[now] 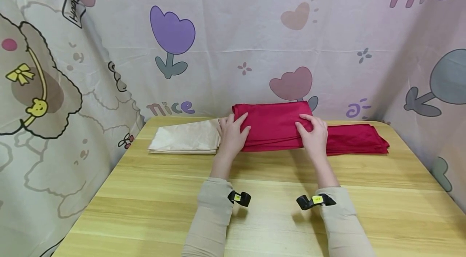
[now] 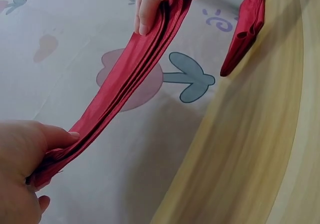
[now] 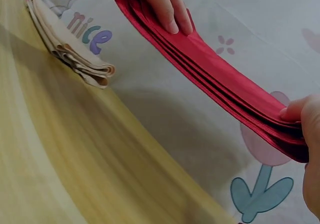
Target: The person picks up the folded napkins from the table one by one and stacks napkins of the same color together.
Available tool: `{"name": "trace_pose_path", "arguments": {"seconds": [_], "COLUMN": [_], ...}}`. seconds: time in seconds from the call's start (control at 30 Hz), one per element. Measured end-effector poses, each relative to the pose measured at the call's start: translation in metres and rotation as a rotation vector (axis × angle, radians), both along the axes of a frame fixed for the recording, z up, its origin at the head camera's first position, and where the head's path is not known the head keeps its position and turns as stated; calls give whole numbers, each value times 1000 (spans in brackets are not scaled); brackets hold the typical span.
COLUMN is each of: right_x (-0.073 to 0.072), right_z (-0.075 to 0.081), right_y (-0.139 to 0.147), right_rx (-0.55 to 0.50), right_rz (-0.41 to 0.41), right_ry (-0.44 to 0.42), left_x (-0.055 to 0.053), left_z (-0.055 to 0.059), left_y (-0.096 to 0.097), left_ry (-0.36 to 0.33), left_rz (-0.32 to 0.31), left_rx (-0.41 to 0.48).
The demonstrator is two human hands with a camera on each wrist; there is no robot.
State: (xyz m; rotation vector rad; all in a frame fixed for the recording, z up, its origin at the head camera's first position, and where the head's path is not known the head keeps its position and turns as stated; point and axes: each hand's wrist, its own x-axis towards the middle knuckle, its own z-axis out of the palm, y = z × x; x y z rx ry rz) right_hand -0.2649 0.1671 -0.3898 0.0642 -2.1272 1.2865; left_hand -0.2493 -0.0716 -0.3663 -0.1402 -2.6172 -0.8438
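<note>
A folded red cloth [image 1: 273,125] is held up above the back of the table, its stacked layers showing along the edge in both wrist views. My left hand [image 1: 233,133] grips its left end, thumb on top in the left wrist view. At the other end my right hand [image 1: 314,132] pinches the cloth between thumb and fingers. Behind my left hand a folded cream cloth [image 1: 185,137] lies on the table. To the right of my right hand lies a second folded red cloth [image 1: 356,139].
The wooden table [image 1: 153,200] reaches back to a patterned curtain [image 1: 225,26], which also hangs along the left and right sides. Black straps with yellow labels sit on both sleeves [image 1: 214,208].
</note>
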Motion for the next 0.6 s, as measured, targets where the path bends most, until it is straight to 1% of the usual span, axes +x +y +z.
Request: {"name": "trace_pose_path", "arguments": {"seconds": [0.27,0.43,0.6], "right_x": [3,5,7], "right_z": [11,17,20], "right_y": [16,26,36], "right_rx": [-11,-18,-13], "right_rz": [-37,-59,-69], "right_ry": [-37,-59,-67], "left_x": [6,9,11], "left_z": [5,6,6], "left_y": [14,23,29], "left_ry": [11,24,49], "left_rz": [-23,-56,-78], "left_rx": [-57,-63,-84]}}
